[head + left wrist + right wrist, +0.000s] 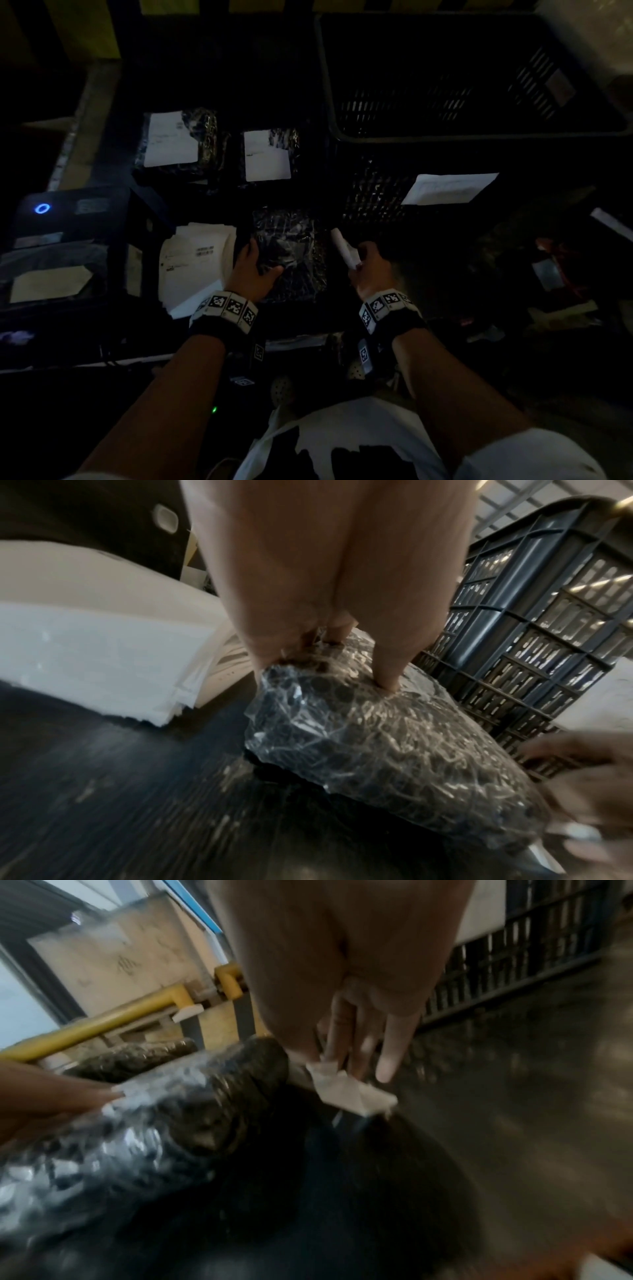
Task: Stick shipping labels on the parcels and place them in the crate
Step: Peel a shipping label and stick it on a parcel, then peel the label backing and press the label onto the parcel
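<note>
Head looks down, wrists close, sharing parcel (297,241)

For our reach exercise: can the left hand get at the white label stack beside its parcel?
Probably yes: the label stack lies right beside the left hand with nothing between, once it releases the parcel.

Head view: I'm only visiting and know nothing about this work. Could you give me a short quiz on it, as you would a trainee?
1. True or false: the parcel under the left hand already carries a white label.
2. What does the right hand hold? A: rolled white paper. B: scissors. C: a tape roll.
3. How many labelled parcels lie on the table behind it?

Key: 1 false; 2 A; 3 two.
</note>
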`<state>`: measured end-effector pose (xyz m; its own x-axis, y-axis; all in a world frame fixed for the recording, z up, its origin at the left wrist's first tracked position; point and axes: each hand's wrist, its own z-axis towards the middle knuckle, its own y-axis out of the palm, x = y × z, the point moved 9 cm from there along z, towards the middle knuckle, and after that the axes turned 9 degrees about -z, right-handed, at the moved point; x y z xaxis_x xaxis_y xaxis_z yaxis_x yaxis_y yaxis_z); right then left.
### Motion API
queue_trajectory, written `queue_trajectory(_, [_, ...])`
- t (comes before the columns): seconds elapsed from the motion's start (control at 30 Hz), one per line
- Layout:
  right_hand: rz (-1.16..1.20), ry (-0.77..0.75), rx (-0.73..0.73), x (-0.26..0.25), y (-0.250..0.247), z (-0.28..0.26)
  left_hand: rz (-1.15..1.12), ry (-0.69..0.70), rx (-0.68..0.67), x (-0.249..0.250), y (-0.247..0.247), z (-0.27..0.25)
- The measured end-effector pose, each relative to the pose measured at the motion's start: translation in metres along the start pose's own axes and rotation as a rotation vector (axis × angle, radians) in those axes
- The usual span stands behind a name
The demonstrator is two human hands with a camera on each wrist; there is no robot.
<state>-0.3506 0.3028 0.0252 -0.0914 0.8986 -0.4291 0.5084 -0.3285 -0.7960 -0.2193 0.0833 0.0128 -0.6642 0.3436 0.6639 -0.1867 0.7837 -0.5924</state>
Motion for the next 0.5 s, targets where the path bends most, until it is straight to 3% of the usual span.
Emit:
queue_trajectory(0.27, [0.011,-0.130,0.070,-0.037,-0.019,-0.008,-0.033,-0.001,-0.010,0.010,-0.005,-0.009])
queue_trajectory(0.5, [-0.063,-0.369,0.019,-0.114,-0.001,-0.032,-0.222,0.087,0.107,0.002,-0.064,-0.026])
